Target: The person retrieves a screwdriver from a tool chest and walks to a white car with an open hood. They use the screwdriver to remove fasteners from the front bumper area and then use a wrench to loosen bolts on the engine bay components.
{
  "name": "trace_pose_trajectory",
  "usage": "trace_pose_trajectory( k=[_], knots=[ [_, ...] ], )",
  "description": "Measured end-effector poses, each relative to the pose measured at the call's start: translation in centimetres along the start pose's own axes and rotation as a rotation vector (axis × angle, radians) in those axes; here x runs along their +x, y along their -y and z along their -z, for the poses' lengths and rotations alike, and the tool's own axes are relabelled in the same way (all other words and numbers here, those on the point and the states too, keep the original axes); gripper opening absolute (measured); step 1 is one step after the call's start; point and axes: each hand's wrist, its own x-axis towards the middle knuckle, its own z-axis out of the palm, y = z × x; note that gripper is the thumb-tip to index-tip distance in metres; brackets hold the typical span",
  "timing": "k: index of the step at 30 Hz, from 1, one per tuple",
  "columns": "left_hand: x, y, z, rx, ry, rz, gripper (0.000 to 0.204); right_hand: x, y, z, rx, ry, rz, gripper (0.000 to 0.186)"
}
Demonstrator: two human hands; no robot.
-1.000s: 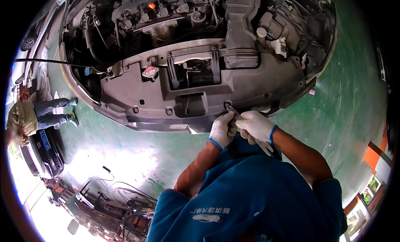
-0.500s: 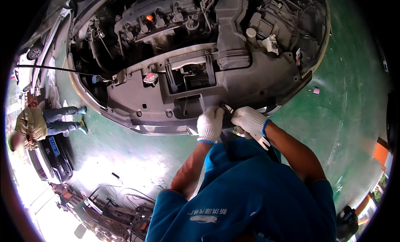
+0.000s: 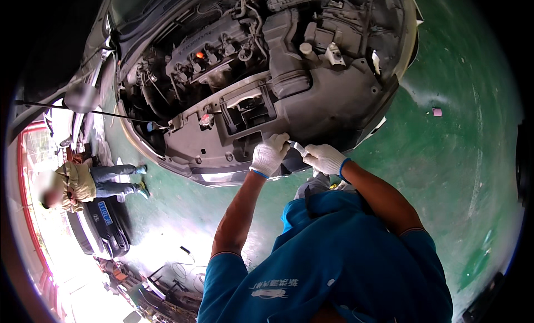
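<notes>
My left hand, in a white knit glove with blue cuff, is closed at the front edge of the grey plastic cover over the car's nose, its fingertips by the end of a silver hand tool; what they pinch is hidden. My right hand, gloved alike, is closed round that tool just right of and below the left. Above them are a red-topped cap and a rectangular latch opening in the cover.
An open engine bay fills the upper middle, a thin prop rod crossing at left. A person stands at left beside another car. Cables and equipment lie lower left. A small pink object rests on the green floor.
The view has shifted, setting the car lower and more tilted. My left hand has moved left along the cover's edge, and the tool now lies more visibly between both hands.
</notes>
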Motion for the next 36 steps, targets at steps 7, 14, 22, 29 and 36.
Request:
trace_pose_trajectory(
  k=[7, 14, 22, 29, 36],
  knots=[
    [0.2, -0.5, -0.2, 0.079, 0.018, 0.079, 0.021, -3.1, 1.2, 1.8, 0.045, -0.051, -0.102, 0.027],
    [-0.7, -0.7, -1.6, -0.070, -0.195, 0.188, 0.023, -2.0, 5.0, 2.5, 0.223, 0.154, -0.309, 0.029],
    [-1.1, 0.6, -1.2, -0.068, -0.134, 0.197, 0.023, 5.3, 4.5, 0.1, -0.127, 0.134, -0.160, 0.028],
    [-0.7, 0.8, -2.1, -0.089, -0.112, 0.074, 0.019, 1.6, 6.5, 0.9, -0.032, 0.067, -0.288, 0.021],
    [-2.0, 2.4, -0.7, -0.550, -0.231, 0.037, 0.020, -1.6, 12.0, -1.8, 0.350, -0.133, -0.555, 0.019]
  ],
)
